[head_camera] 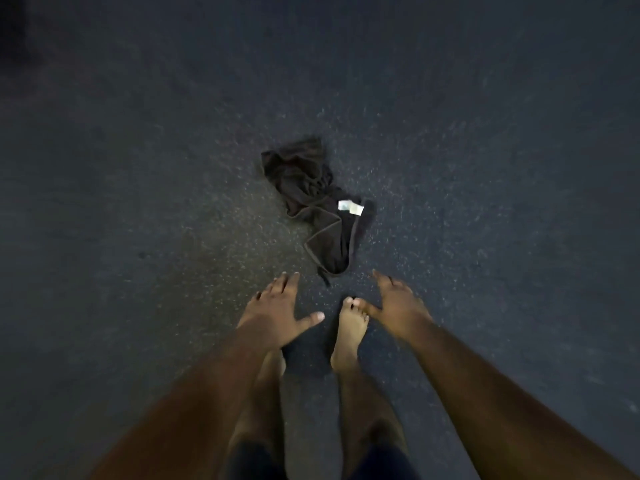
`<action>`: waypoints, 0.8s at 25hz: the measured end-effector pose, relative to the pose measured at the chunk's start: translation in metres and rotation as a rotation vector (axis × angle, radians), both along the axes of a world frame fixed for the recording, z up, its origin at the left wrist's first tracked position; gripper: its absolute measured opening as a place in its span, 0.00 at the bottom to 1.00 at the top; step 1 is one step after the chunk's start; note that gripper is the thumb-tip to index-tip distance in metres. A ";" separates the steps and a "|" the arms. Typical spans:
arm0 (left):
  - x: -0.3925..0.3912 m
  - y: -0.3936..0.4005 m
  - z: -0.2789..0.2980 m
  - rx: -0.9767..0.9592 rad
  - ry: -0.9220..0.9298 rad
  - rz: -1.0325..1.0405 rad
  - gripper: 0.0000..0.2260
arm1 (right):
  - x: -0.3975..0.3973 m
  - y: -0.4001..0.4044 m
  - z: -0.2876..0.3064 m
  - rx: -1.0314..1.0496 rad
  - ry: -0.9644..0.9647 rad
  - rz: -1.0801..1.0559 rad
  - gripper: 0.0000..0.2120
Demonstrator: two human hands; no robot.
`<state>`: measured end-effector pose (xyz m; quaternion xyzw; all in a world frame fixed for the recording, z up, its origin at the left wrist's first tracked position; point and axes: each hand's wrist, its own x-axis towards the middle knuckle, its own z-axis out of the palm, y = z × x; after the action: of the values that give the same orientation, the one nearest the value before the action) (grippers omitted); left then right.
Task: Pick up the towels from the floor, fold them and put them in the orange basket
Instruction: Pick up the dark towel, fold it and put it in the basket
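Both hands [277, 306] [398, 306] spread, towel [311, 199] just beyond grip.

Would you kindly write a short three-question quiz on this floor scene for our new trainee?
1. True or false: the left hand already holds the dark towel.
2. What pale item shows on the towel? A) a white label B) a coin C) a button
3. Fill in: both hands are ____, fingers spread, and the right hand holds nothing.

Key: 1 false; 2 A, the white label; 3 open.
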<state>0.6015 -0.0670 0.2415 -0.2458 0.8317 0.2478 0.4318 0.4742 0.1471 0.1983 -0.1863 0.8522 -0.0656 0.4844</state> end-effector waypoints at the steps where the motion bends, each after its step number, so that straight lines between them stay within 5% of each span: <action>1: -0.010 -0.006 -0.032 0.006 -0.020 -0.020 0.47 | -0.007 -0.003 -0.030 0.031 -0.014 -0.002 0.43; 11: -0.042 -0.058 -0.282 0.075 -0.142 -0.186 0.47 | -0.022 -0.054 -0.284 0.271 -0.068 -0.109 0.30; 20: -0.030 -0.075 -0.369 0.052 -0.102 -0.264 0.47 | -0.013 -0.068 -0.380 0.454 -0.040 -0.194 0.25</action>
<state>0.5718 -0.1419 -0.1274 -0.1352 0.8273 0.1973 0.5084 0.4613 0.0787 -0.1816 0.0113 0.8492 0.0779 0.5222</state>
